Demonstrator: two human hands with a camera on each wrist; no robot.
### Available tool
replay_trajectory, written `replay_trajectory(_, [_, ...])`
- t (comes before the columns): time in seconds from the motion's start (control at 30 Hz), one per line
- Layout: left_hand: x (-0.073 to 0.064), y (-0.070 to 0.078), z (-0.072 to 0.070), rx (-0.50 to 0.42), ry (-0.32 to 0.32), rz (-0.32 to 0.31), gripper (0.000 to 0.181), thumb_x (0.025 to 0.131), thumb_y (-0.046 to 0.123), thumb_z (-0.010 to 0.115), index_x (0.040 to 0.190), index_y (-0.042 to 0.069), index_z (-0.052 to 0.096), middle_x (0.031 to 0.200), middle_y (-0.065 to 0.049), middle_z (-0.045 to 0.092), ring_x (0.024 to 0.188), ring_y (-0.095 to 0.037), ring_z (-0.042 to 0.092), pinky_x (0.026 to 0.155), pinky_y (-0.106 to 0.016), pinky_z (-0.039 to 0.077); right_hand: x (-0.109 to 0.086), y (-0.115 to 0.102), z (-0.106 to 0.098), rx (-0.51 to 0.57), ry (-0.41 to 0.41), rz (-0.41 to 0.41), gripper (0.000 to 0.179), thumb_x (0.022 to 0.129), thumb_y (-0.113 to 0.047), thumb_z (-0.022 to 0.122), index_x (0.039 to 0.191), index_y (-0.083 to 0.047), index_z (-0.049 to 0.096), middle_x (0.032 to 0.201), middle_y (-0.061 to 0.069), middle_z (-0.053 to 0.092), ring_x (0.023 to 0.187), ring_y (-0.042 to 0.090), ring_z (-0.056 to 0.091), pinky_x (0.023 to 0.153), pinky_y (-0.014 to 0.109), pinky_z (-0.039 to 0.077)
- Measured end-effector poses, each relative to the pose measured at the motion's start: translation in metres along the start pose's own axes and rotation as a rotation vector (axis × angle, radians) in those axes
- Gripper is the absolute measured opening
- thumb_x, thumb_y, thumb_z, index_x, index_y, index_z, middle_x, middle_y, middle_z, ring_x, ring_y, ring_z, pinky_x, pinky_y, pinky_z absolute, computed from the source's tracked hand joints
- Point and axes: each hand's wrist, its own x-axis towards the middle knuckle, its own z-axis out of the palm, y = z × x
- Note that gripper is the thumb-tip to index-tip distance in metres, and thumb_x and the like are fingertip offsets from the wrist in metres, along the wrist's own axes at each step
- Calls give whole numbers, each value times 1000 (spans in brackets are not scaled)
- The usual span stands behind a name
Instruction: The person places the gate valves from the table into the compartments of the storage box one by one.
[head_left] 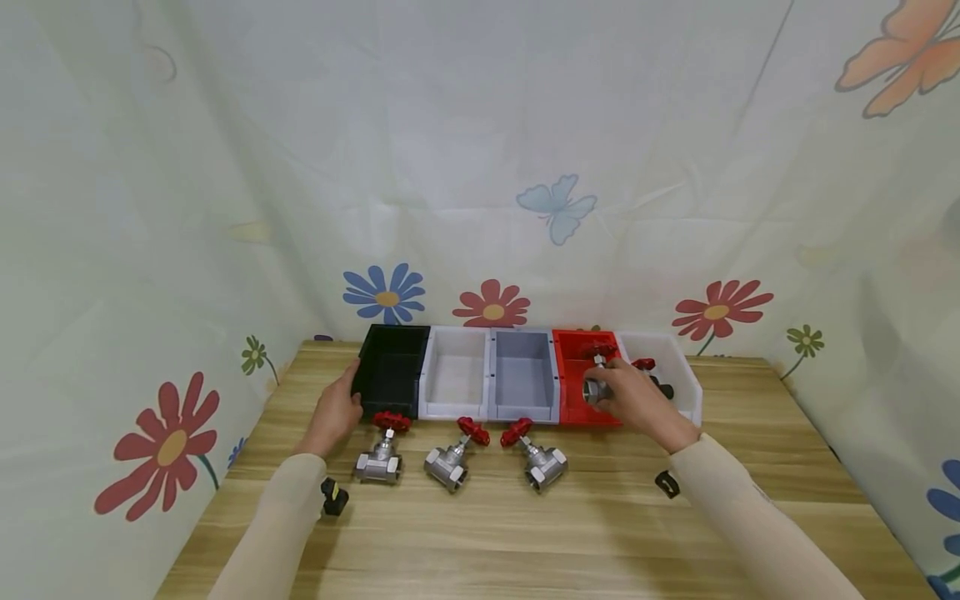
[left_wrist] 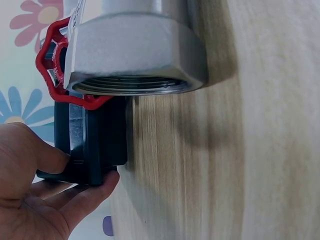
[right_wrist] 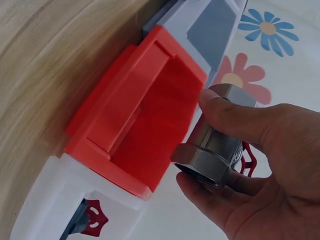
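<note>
My right hand (head_left: 637, 400) grips a silver valve (right_wrist: 215, 137) with a red handwheel, thumb on one side of its hexagonal body and fingers on the other. The valve is held over the red bin (head_left: 573, 410); the right wrist view shows the bin's bare inside (right_wrist: 155, 125). At the row's left end, my left hand (head_left: 336, 414) pinches the outer wall of the black bin (head_left: 390, 367), thumb at the rim and fingers outside. Closest to that hand, a valve (head_left: 378, 462) stands on the table, its red handwheel (left_wrist: 52, 70) overlapping the bin in the left wrist view.
Between the black and red bins are a white bin (head_left: 456, 412) and a grey bin (head_left: 522, 412). The right-end white bin (head_left: 678, 367) contains a red-handled valve (right_wrist: 94, 217). Two more valves (head_left: 447, 465) (head_left: 545, 465) lie in front. Small black pieces (head_left: 333, 497) (head_left: 667, 483) lie near each forearm.
</note>
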Motion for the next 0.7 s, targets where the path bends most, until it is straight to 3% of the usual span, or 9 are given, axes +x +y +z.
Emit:
replay_trajectory(0.17, [1, 1, 0, 3, 4, 5, 66, 93, -4, 49, 154, -2, 24, 135, -37, 51, 91, -33, 60, 82, -50, 50, 10, 3, 4, 15, -18, 24, 47, 82, -12, 78, 127, -13, 65, 118, 13, 61, 99, 25, 56, 85, 47, 55])
replay_trajectory(0.4, [0, 2, 0, 0, 12, 1, 65, 93, -4, 49, 153, -3, 25, 139, -36, 49, 110, -42, 61, 94, -57, 49, 23, 9, 14, 3, 14, -6, 47, 80, -8, 78, 125, -10, 67, 112, 13, 63, 98, 26, 56, 84, 46, 55])
replay_trajectory(0.7, [-1, 2, 0, 1, 7, 6, 65, 94, -3, 49, 154, -3, 24, 139, -36, 48, 111, -44, 60, 93, -57, 49, 38, 15, 28, 7, 28, 22, 44, 78, -3, 77, 120, -7, 68, 101, 13, 64, 90, 25, 55, 77, 42, 53])
